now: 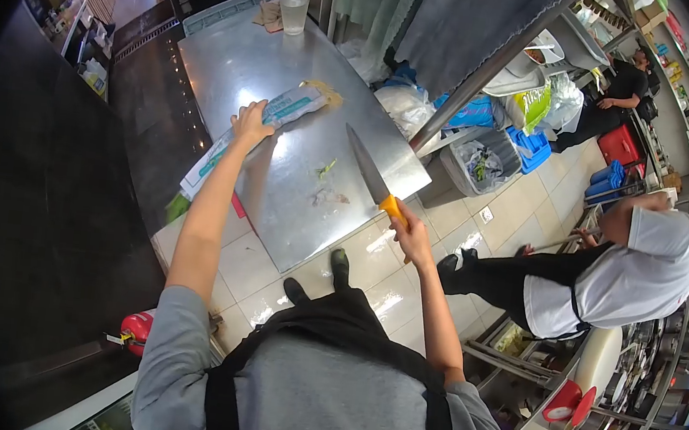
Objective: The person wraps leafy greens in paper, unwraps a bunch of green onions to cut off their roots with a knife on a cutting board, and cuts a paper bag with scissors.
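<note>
One left hand (251,125) is holding one long printed package (290,106), its fingers curling onto the middle. The package is lying slantwise across one metal desk (293,180), pale stringy ends showing at one end and green leaves at the other, past the desk's edge. One right hand (413,237) is gripping one knife (368,167) by its orange handle, the blade pointing toward the far side. One green scrap (327,167) is lying between package and knife. Two other people are standing off to the right. One clear cup (293,13) is standing beside one crumpled cloth (270,16).
</note>
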`<state>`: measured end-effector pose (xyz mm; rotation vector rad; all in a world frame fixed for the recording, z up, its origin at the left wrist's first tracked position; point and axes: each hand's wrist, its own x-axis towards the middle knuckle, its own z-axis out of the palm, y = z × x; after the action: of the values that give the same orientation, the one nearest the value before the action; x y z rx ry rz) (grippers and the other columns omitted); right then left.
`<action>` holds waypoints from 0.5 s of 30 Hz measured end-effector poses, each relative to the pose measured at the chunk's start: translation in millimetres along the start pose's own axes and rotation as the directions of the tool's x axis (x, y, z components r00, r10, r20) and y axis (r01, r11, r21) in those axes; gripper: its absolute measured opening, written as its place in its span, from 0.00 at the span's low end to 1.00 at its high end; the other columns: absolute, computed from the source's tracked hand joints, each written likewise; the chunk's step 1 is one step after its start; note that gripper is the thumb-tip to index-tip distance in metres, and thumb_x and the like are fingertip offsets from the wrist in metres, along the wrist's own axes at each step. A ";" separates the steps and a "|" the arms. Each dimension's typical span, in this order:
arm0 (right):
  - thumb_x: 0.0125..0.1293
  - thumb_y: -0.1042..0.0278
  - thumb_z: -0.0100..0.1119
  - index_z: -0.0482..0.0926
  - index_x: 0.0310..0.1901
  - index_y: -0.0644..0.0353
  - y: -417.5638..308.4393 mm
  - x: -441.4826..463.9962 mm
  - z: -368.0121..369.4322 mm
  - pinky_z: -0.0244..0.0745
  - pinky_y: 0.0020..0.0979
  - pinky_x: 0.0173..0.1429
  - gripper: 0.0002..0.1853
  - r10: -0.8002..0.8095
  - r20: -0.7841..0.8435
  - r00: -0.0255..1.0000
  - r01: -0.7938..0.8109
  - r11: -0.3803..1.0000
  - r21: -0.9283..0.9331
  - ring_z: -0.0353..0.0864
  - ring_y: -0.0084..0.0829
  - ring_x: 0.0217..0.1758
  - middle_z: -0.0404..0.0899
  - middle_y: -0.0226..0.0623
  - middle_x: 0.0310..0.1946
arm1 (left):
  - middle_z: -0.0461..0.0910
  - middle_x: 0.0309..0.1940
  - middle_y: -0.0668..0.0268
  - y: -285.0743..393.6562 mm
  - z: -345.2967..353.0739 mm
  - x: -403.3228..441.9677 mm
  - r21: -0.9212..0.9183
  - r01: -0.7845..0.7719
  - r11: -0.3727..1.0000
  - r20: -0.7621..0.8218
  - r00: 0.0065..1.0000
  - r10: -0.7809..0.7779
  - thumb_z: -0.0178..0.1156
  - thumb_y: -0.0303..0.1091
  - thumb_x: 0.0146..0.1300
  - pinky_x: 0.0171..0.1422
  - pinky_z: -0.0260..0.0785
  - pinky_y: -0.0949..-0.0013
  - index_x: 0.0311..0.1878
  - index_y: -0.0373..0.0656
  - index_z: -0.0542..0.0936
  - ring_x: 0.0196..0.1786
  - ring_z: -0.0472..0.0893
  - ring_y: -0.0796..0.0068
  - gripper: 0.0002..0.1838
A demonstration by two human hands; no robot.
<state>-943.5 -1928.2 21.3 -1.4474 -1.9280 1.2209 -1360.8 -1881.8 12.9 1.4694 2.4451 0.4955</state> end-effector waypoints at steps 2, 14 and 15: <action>0.65 0.68 0.54 0.68 0.63 0.50 20.5 7.6 -4.0 0.75 0.27 0.32 0.24 0.004 0.006 1.000 -0.004 1.000 -0.010 0.79 0.25 0.25 0.82 0.39 0.30 | 0.63 0.63 0.55 0.9 11.6 -0.1 0.169 -0.071 0.983 -0.137 0.986 0.094 0.72 0.41 0.39 0.68 0.48 0.40 0.68 0.47 0.61 0.66 0.62 0.52 0.49; 0.64 0.69 0.56 0.70 0.63 0.50 15.2 17.0 -31.7 0.74 0.26 0.33 0.24 0.027 0.292 0.956 -0.015 0.999 -0.043 0.74 0.21 0.25 0.79 0.33 0.28 | 0.68 0.52 0.55 65.6 61.2 -120.4 -0.140 -0.324 0.936 0.063 0.940 0.335 0.76 0.46 0.32 0.57 0.63 0.52 0.60 0.44 0.68 0.58 0.67 0.54 0.47; 0.64 0.69 0.56 0.70 0.63 0.50 14.8 16.3 -34.1 0.73 0.26 0.33 0.24 0.017 0.331 0.943 -0.002 0.999 -0.045 0.74 0.21 0.25 0.79 0.33 0.28 | 0.70 0.48 0.56 65.5 65.0 -118.4 -0.156 -0.323 0.934 0.019 0.944 0.329 0.76 0.44 0.35 0.53 0.65 0.54 0.57 0.44 0.71 0.55 0.70 0.56 0.42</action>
<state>-915.4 -1899.1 23.8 -1.3406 -2.1781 1.5165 -1229.0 -1947.7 -15.5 1.8063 2.0829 0.6884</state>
